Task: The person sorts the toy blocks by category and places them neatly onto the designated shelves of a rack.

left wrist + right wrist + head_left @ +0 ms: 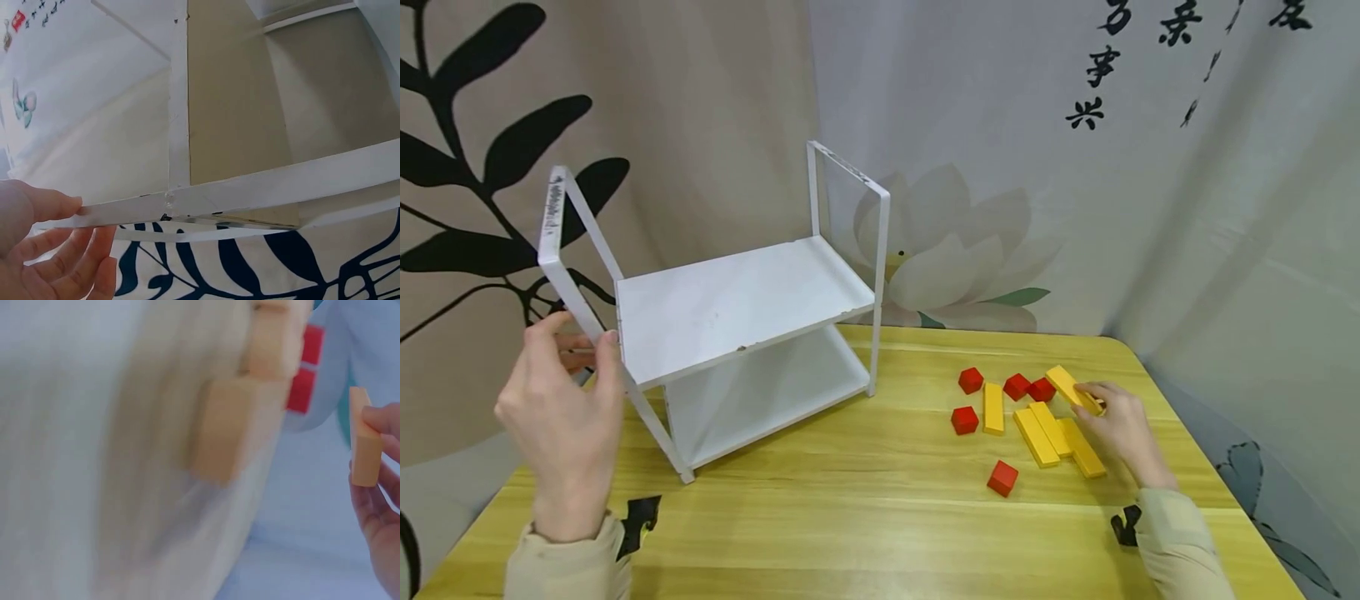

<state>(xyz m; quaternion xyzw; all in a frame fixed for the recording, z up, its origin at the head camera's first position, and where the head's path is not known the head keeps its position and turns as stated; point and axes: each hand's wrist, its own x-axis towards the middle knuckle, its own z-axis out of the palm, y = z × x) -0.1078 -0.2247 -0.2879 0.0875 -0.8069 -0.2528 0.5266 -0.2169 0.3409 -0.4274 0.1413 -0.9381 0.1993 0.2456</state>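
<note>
A white two-tier shelf with upright side frames stands on the left half of the table. My left hand pinches the slanting post of its left frame between thumb and fingers; the left wrist view shows the thumb on one side of the white bar and fingers on the other. At the right, my right hand holds one end of a yellow block. In the right wrist view this block is between thumb and fingers, raised off the table. Several other yellow blocks lie just below it.
Several red cubes are scattered left of and behind the yellow blocks; one red cube lies nearer the front. A single yellow block lies among them. Printed curtains hang behind the wooden table.
</note>
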